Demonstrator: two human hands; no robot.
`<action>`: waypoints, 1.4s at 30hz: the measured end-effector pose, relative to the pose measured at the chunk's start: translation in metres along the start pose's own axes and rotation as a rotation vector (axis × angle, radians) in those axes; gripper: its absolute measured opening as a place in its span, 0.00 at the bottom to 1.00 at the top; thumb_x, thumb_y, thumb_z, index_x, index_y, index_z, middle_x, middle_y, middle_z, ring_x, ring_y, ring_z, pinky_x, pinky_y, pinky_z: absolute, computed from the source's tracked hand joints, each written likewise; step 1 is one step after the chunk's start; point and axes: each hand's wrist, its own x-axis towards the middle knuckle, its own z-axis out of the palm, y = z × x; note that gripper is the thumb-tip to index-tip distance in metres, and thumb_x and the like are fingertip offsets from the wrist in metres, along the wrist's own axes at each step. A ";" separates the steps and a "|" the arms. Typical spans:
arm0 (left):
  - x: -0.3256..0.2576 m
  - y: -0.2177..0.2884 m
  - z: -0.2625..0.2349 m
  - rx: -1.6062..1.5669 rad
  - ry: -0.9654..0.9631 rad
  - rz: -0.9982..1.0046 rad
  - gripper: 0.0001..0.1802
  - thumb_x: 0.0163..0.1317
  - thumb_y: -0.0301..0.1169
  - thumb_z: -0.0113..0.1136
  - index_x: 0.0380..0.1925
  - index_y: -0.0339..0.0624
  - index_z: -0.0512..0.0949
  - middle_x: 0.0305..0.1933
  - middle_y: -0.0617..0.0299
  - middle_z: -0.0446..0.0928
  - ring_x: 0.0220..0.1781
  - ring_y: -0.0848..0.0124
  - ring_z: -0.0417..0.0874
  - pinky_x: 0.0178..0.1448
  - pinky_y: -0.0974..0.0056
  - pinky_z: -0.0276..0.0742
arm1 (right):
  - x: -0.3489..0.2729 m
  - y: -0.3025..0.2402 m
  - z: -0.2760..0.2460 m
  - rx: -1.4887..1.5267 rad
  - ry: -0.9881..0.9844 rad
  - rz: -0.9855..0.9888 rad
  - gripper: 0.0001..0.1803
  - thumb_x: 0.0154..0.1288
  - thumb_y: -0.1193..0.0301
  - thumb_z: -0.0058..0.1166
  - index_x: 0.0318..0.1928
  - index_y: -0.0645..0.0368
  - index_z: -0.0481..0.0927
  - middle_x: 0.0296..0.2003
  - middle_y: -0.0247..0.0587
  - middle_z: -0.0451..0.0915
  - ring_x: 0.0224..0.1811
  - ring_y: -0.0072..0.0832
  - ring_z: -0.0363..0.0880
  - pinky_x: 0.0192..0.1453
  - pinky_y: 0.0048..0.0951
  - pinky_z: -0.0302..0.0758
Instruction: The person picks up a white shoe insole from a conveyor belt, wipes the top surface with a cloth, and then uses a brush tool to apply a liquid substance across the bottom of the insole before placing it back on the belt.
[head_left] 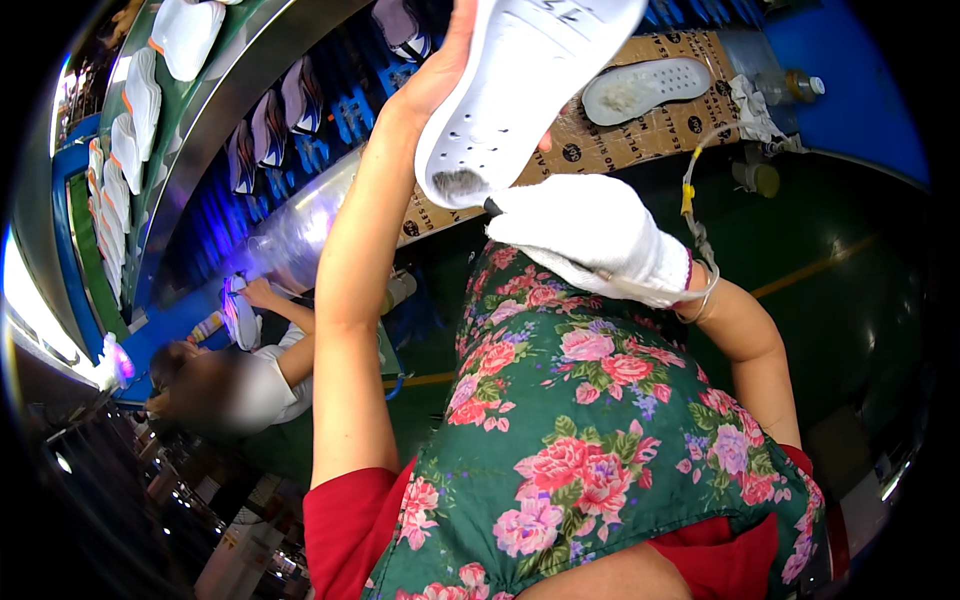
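A white shoe sole (530, 70) is held up in front of me, with handwritten marks and small holes on its face. A dark smudged patch (460, 183) lies at its heel end. My left hand (440, 75), bare, grips the sole along its left edge; part of the fingers is hidden behind it. My right hand (590, 230) wears a white glove and is closed round a small tool with a dark tip (491, 206), most of it hidden in the glove. That tip is close to the heel; whether it touches, I cannot tell.
Cardboard (620, 145) covers the bench, with another sole (645, 90) on it. A crumpled cloth (752, 110) and a bottle (795, 87) lie at the right. A cord (690, 195) runs to my right wrist. White soles (140, 100) line a left rack; another person (265, 370) works beyond.
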 end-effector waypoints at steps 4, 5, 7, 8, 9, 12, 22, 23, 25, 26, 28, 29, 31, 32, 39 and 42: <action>0.000 0.003 0.001 0.213 0.052 -0.123 0.49 0.62 0.74 0.40 0.66 0.44 0.71 0.69 0.44 0.66 0.63 0.60 0.74 0.60 0.63 0.75 | 0.011 -0.001 -0.013 0.376 -0.014 0.251 0.11 0.57 0.71 0.66 0.43 0.52 0.88 0.39 0.38 0.87 0.39 0.37 0.86 0.45 0.33 0.81; 0.001 0.004 0.002 0.259 0.059 -0.148 0.48 0.62 0.73 0.40 0.66 0.44 0.71 0.69 0.44 0.66 0.64 0.61 0.74 0.60 0.63 0.75 | 0.014 -0.002 -0.015 0.304 0.008 0.214 0.12 0.56 0.73 0.67 0.43 0.54 0.88 0.38 0.39 0.86 0.39 0.36 0.86 0.45 0.32 0.81; 0.003 0.006 0.004 0.346 0.066 -0.198 0.47 0.64 0.72 0.40 0.66 0.45 0.72 0.70 0.44 0.66 0.65 0.61 0.73 0.61 0.64 0.75 | 0.016 0.002 -0.013 0.183 0.006 0.103 0.13 0.55 0.76 0.68 0.43 0.55 0.88 0.38 0.41 0.86 0.39 0.36 0.86 0.45 0.31 0.81; 0.003 0.006 0.007 0.376 0.072 -0.223 0.47 0.64 0.72 0.40 0.66 0.45 0.72 0.71 0.45 0.65 0.65 0.62 0.73 0.61 0.65 0.75 | 0.012 0.001 -0.007 0.160 -0.031 0.079 0.14 0.54 0.75 0.68 0.43 0.53 0.88 0.39 0.40 0.86 0.39 0.37 0.86 0.46 0.32 0.81; 0.003 0.008 0.009 0.423 0.093 -0.267 0.49 0.63 0.74 0.39 0.66 0.44 0.71 0.71 0.43 0.65 0.67 0.59 0.72 0.62 0.62 0.74 | 0.013 0.002 -0.007 0.217 -0.042 0.092 0.14 0.55 0.75 0.68 0.43 0.53 0.88 0.39 0.39 0.87 0.39 0.35 0.86 0.46 0.32 0.81; -0.002 0.025 0.025 0.635 0.086 -0.419 0.56 0.56 0.79 0.40 0.67 0.43 0.69 0.72 0.39 0.62 0.72 0.51 0.65 0.69 0.53 0.67 | 0.014 0.005 -0.013 0.459 -0.068 0.309 0.13 0.55 0.75 0.68 0.44 0.54 0.88 0.38 0.36 0.88 0.40 0.30 0.87 0.49 0.32 0.81; 0.001 0.029 0.019 0.815 -0.063 -0.485 0.61 0.52 0.83 0.35 0.70 0.43 0.65 0.74 0.37 0.58 0.76 0.45 0.59 0.73 0.50 0.62 | 0.018 0.020 -0.017 0.291 -0.152 0.203 0.12 0.56 0.77 0.67 0.43 0.57 0.87 0.38 0.39 0.87 0.41 0.31 0.86 0.50 0.31 0.81; -0.003 0.033 0.016 0.807 -0.048 -0.536 0.61 0.53 0.82 0.35 0.70 0.43 0.65 0.74 0.37 0.58 0.76 0.45 0.59 0.73 0.50 0.61 | 0.019 0.019 -0.014 0.332 -0.176 0.197 0.12 0.56 0.76 0.67 0.43 0.58 0.87 0.38 0.39 0.87 0.41 0.31 0.86 0.51 0.32 0.80; -0.001 0.027 0.015 0.669 -0.080 -0.374 0.56 0.58 0.79 0.34 0.72 0.45 0.63 0.74 0.42 0.59 0.73 0.53 0.64 0.72 0.54 0.64 | 0.022 0.011 -0.023 0.410 -0.175 0.224 0.11 0.57 0.76 0.66 0.42 0.59 0.87 0.36 0.39 0.87 0.38 0.30 0.86 0.46 0.28 0.81; 0.001 0.022 0.007 0.502 -0.086 -0.383 0.55 0.59 0.78 0.34 0.71 0.45 0.64 0.73 0.44 0.61 0.70 0.55 0.67 0.69 0.55 0.67 | 0.023 0.001 -0.030 0.761 -0.191 0.637 0.10 0.57 0.78 0.66 0.41 0.63 0.86 0.36 0.42 0.86 0.33 0.25 0.84 0.37 0.23 0.79; 0.006 0.008 -0.010 0.162 -0.099 -0.420 0.53 0.61 0.76 0.34 0.70 0.45 0.65 0.72 0.46 0.64 0.65 0.59 0.73 0.65 0.57 0.73 | 0.016 0.010 -0.031 0.797 0.048 0.779 0.11 0.59 0.79 0.63 0.43 0.68 0.84 0.36 0.44 0.85 0.28 0.21 0.80 0.29 0.18 0.74; 0.014 -0.008 -0.013 0.026 -0.027 -0.293 0.53 0.61 0.77 0.33 0.70 0.45 0.65 0.70 0.44 0.66 0.61 0.56 0.76 0.62 0.55 0.76 | 0.006 0.020 -0.032 0.880 0.175 0.853 0.12 0.60 0.80 0.61 0.45 0.69 0.83 0.35 0.44 0.85 0.26 0.20 0.79 0.28 0.18 0.73; 0.010 -0.033 -0.028 -0.363 -0.133 -0.123 0.52 0.61 0.76 0.33 0.69 0.45 0.66 0.63 0.39 0.71 0.51 0.49 0.82 0.56 0.51 0.81 | 0.002 0.033 -0.037 0.921 0.398 0.884 0.13 0.62 0.81 0.59 0.47 0.70 0.82 0.33 0.43 0.84 0.26 0.19 0.78 0.27 0.17 0.71; 0.004 -0.042 -0.037 -0.623 -0.339 -0.096 0.52 0.61 0.76 0.32 0.68 0.45 0.66 0.60 0.37 0.73 0.46 0.45 0.85 0.54 0.48 0.83 | 0.005 0.033 -0.038 0.862 0.513 0.861 0.13 0.62 0.82 0.58 0.48 0.70 0.82 0.31 0.41 0.83 0.27 0.19 0.78 0.27 0.16 0.71; -0.010 -0.089 0.009 -0.719 0.135 0.168 0.26 0.76 0.42 0.42 0.65 0.34 0.66 0.61 0.43 0.75 0.59 0.53 0.80 0.65 0.52 0.77 | 0.030 0.039 -0.038 0.349 0.338 0.674 0.10 0.60 0.80 0.63 0.44 0.66 0.85 0.34 0.35 0.84 0.26 0.15 0.76 0.28 0.18 0.71; -0.018 -0.097 0.010 -0.622 0.149 0.162 0.28 0.75 0.40 0.46 0.67 0.34 0.62 0.65 0.45 0.71 0.65 0.53 0.75 0.70 0.46 0.70 | 0.036 0.041 -0.043 0.205 0.216 0.474 0.10 0.58 0.81 0.64 0.42 0.66 0.86 0.35 0.40 0.85 0.33 0.24 0.81 0.40 0.24 0.77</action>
